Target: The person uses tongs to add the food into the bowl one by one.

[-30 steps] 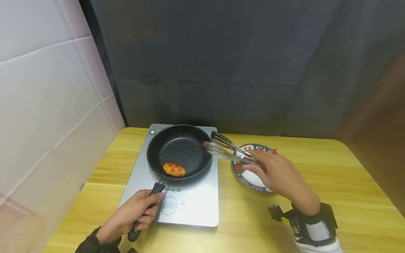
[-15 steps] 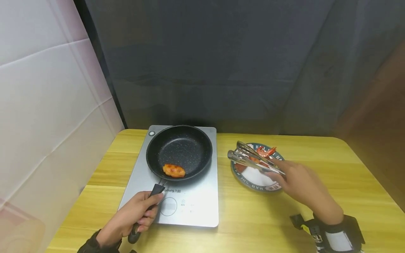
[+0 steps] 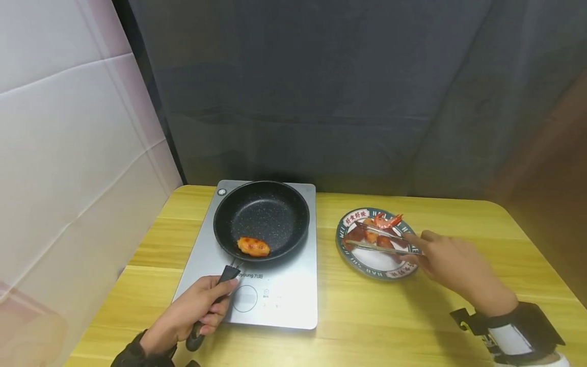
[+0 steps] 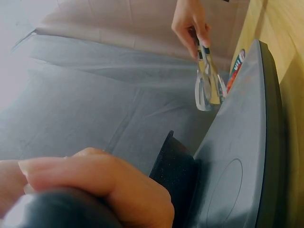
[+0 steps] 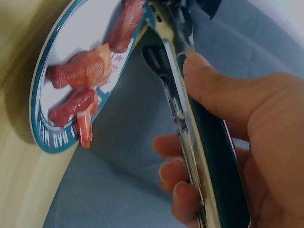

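My left hand [image 3: 199, 306] grips the black handle [image 3: 228, 275] of a speckled frying pan [image 3: 275, 216]. A glazed orange-brown piece of food, like a chicken wing [image 3: 254, 246], lies in the pan near the handle side. In my right hand [image 3: 458, 265] I hold metal tongs [image 3: 380, 248], thumb on one arm and fingers on the other. The tongs' ends are spread over a round plate [image 3: 350, 260] with a green patterned rim. On it lie a red shrimp [image 3: 388, 221] and several reddish-brown meat pieces [image 5: 78, 66]. Whether the tongs touch any piece, I cannot tell.
The pan stands on a silver induction cooker [image 3: 293, 306] with a round dial mark. Cooker and plate share a yellow wood-grain table [image 3: 357, 316]. A dark curtain [image 3: 321, 102] hangs behind, and a pale panel [image 3: 69, 153] stands at the left.
My right hand has moved right with the tongs, from beside the pan's rim to over the plate, and the tongs have lowered. The left hand and pan have stayed put.
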Tool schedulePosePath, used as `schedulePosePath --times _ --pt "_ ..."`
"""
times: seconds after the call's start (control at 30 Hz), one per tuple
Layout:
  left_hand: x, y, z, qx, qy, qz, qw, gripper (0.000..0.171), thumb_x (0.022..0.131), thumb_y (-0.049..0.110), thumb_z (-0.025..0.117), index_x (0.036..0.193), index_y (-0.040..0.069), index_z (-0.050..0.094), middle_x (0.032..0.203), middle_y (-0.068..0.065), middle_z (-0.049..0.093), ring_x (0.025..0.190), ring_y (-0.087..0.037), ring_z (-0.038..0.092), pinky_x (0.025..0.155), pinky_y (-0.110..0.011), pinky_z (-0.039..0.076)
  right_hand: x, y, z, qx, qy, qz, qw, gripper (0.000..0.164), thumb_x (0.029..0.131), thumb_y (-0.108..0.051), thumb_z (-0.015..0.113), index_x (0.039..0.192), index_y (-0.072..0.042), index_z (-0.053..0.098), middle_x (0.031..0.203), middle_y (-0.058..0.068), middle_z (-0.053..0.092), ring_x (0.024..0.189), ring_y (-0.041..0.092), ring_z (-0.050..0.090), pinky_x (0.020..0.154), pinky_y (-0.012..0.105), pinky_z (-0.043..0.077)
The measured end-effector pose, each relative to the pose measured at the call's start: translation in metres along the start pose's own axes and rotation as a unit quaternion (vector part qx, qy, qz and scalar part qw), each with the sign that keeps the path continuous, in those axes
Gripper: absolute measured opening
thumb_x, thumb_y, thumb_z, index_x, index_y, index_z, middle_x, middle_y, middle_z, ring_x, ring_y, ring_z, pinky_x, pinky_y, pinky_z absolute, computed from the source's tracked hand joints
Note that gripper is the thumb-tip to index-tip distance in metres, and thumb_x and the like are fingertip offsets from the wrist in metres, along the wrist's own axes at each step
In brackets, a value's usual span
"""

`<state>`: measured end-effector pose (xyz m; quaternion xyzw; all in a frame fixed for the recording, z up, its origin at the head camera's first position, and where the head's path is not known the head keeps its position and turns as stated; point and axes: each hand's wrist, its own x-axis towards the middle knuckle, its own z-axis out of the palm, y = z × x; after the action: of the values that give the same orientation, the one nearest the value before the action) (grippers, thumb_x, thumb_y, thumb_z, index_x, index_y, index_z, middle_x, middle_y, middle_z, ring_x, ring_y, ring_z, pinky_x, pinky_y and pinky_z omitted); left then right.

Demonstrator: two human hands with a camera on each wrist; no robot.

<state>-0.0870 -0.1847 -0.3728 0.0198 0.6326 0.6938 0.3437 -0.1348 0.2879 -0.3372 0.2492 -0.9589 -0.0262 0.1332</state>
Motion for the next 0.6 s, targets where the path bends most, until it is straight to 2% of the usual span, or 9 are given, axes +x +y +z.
schedulePosePath --times 0.17,0.2,0.27,0.3,0.4,0.43,0.6 --pt "0.000 0.000 0.000 -0.001 0.001 0.001 1.0000 0.035 0.101 0.031 0.049 0.077 0.007 0.039 0.055 0.006 0.031 0.038 -0.004 0.029 0.034 -0.018 0.028 0.005 0.007 -0.001 -0.029 0.014 -0.037 0.999 0.047 0.072 -0.036 0.082 0.113 -0.016 0.070 0.068 -0.005 0.043 0.046 0.010 0.031 0.036 0.025 0.025" --pt "0.000 -0.001 0.000 -0.001 0.001 0.001 1.0000 0.035 0.101 0.031 0.049 0.077 0.007 0.039 0.055 0.006 0.031 0.038 -0.004 0.029 0.034 -0.018 0.027 0.006 0.009 -0.001 -0.036 0.022 -0.045 0.998 0.048 0.075 -0.046 0.077 0.113 -0.017 0.070 0.067 -0.006 0.041 0.046 0.009 0.030 0.036 0.025 0.024" --pt "0.000 -0.001 0.000 -0.001 0.000 0.002 1.0000 0.036 0.101 0.032 0.048 0.077 0.008 0.039 0.055 0.006 0.030 0.038 -0.003 0.028 0.034 -0.018 0.027 0.009 0.012 0.000 -0.045 0.040 -0.064 0.996 0.049 0.074 -0.048 0.077 0.113 -0.019 0.071 0.066 -0.007 0.038 0.046 0.008 0.027 0.035 0.024 0.021" --pt "0.000 -0.001 0.000 -0.001 0.000 0.003 1.0000 0.036 0.101 0.032 0.048 0.077 0.008 0.038 0.054 0.006 0.030 0.038 -0.003 0.028 0.034 -0.018 0.027 0.011 0.015 0.001 -0.047 0.047 -0.074 0.995 0.050 0.077 -0.053 0.072 0.112 -0.019 0.071 0.066 -0.008 0.037 0.046 0.008 0.027 0.035 0.024 0.021" --pt "0.000 -0.002 0.000 -0.001 0.001 0.005 1.0000 0.036 0.101 0.032 0.048 0.077 0.007 0.038 0.055 0.006 0.029 0.038 -0.003 0.027 0.034 -0.018 0.026 0.014 0.020 0.003 -0.052 0.060 -0.092 0.993 0.048 0.075 -0.052 0.073 0.109 -0.019 0.072 0.066 -0.009 0.036 0.046 0.007 0.027 0.035 0.024 0.021" --pt "0.000 -0.002 0.000 -0.001 0.002 0.005 1.0000 0.036 0.101 0.032 0.048 0.078 0.007 0.037 0.055 0.006 0.029 0.038 -0.003 0.027 0.034 -0.018 0.026 0.016 0.021 0.004 -0.051 0.060 -0.095 0.992 0.046 0.070 -0.044 0.078 0.108 -0.019 0.073 0.066 -0.009 0.036 0.047 0.007 0.027 0.035 0.024 0.022" --pt "0.000 -0.002 0.000 -0.001 0.002 0.008 1.0000 0.036 0.101 0.032 0.048 0.078 0.007 0.037 0.055 0.006 0.029 0.038 -0.003 0.027 0.034 -0.018 0.026 0.020 0.027 0.010 -0.042 0.048 -0.097 0.993 0.045 0.067 -0.036 0.080 0.108 -0.019 0.073 0.068 -0.010 0.038 0.049 0.006 0.029 0.036 0.024 0.024"
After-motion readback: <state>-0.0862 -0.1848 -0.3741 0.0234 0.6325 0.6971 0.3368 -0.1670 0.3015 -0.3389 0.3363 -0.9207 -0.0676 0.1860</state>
